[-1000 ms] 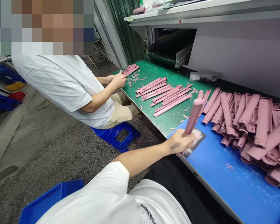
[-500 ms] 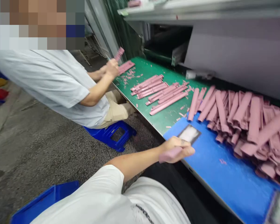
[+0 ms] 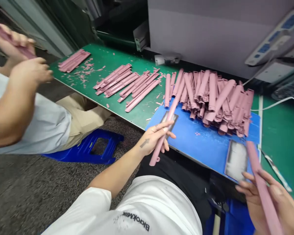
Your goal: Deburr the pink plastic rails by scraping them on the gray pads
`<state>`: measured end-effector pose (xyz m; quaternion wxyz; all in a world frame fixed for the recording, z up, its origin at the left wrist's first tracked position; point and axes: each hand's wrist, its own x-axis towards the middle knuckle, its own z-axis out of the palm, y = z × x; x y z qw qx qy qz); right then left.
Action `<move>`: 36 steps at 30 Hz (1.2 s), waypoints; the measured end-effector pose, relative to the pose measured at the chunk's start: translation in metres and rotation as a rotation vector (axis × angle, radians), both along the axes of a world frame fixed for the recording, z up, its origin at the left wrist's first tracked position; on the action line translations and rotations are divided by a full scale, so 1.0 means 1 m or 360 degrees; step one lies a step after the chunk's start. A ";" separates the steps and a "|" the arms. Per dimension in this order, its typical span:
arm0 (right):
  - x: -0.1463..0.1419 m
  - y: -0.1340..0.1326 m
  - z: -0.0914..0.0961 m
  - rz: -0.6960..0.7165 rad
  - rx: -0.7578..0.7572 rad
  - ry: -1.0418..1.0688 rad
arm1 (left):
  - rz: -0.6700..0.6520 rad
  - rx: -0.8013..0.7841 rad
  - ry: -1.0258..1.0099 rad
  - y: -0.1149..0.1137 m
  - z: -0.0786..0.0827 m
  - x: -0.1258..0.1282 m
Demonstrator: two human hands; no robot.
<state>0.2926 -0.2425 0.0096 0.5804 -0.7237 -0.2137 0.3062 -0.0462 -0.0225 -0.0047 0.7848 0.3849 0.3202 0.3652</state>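
My left hand (image 3: 155, 137) is closed around a long pink plastic strip (image 3: 172, 109), above the near edge of the bench. A small ring-shaped tab sticks out near the strip's lower end. At the lower right, my right hand (image 3: 271, 195) grips another pink plastic strip (image 3: 264, 192) between thumb and fingers. Beyond both hands, a heap of pink strips (image 3: 212, 94) lies on a blue sheet (image 3: 186, 137). Close to my right hand, a framed whitish pad (image 3: 236, 160) rests on that sheet. A similar dark-edged pad (image 3: 175, 121) is partly covered by the left strip.
A co-worker's hands (image 3: 26, 55) hold a pink strip at the left. Rows of strips (image 3: 127, 83) and pink scraps lie on the green bench (image 3: 147, 119). A slim cutter (image 3: 276, 171) lies at the right; a power strip (image 3: 274, 37) is behind. A blue stool (image 3: 88, 150) stands beside the bench.
My view has swung right, and my right hand with its strip has come into view. The left strip now points toward the heap. The co-worker's hands have lifted off the bench with a strip.
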 end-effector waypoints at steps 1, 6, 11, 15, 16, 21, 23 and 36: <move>-0.003 0.001 0.000 -0.0076 0.0024 0.0017 | -0.0009 -0.0070 -0.0068 -0.001 0.003 -0.001; -0.013 0.011 0.023 -0.0274 0.0158 -0.0164 | 0.0078 0.0007 -0.0224 -0.003 0.025 -0.003; 0.033 0.046 0.024 -0.0487 0.0112 -0.1159 | 0.0078 0.0522 0.0651 0.021 0.026 -0.012; 0.075 0.105 0.006 -0.0305 0.0517 -0.0883 | 0.0426 0.1294 0.0857 0.091 0.017 0.016; 0.078 0.117 0.002 -0.0211 0.0597 -0.0606 | 0.0540 0.1379 0.0684 0.108 0.013 0.031; 0.049 0.119 -0.006 -0.0025 0.0924 -0.0220 | 0.0499 0.1001 -0.0047 0.119 0.004 0.079; 0.034 0.103 -0.007 -0.0022 0.0939 -0.0236 | 0.0436 0.0859 -0.0056 0.101 0.007 0.075; 0.039 0.125 -0.011 -0.0158 0.0864 -0.0231 | 0.0682 0.0649 -0.0022 0.090 0.006 0.075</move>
